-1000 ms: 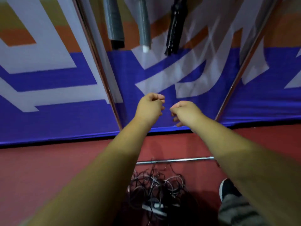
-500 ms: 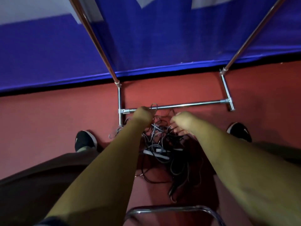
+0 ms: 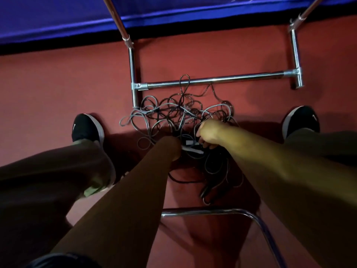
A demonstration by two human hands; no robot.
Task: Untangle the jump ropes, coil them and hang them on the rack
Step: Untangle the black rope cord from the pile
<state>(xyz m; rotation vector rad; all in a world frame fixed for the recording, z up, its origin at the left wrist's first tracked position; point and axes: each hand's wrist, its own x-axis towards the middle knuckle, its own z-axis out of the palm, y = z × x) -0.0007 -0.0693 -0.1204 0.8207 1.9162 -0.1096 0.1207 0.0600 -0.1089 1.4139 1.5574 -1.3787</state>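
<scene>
A tangled heap of grey and black jump ropes point(image 3: 173, 111) lies on the red floor between my feet, just in front of the chrome rack's low crossbar point(image 3: 222, 80). One black loop reaches over that bar. A pale handle point(image 3: 192, 148) shows in the middle of the heap and a black handle point(image 3: 207, 190) lies at its near edge. My right hand point(image 3: 211, 132) is down in the cords with its fingers curled round them near the pale handle. My left hand point(image 3: 171, 147) is in shadow at the heap's near side, and its fingers are hidden.
The rack's two uprights point(image 3: 123, 33) slant up out of view in front of a blue banner point(image 3: 58, 18). My black shoes point(image 3: 87, 128) flank the heap. A chrome chair tube point(image 3: 202, 211) curves across just below the ropes.
My view has tipped from the rack's hanging handles down to the floor. Both hands have dropped from chest height into the rope heap.
</scene>
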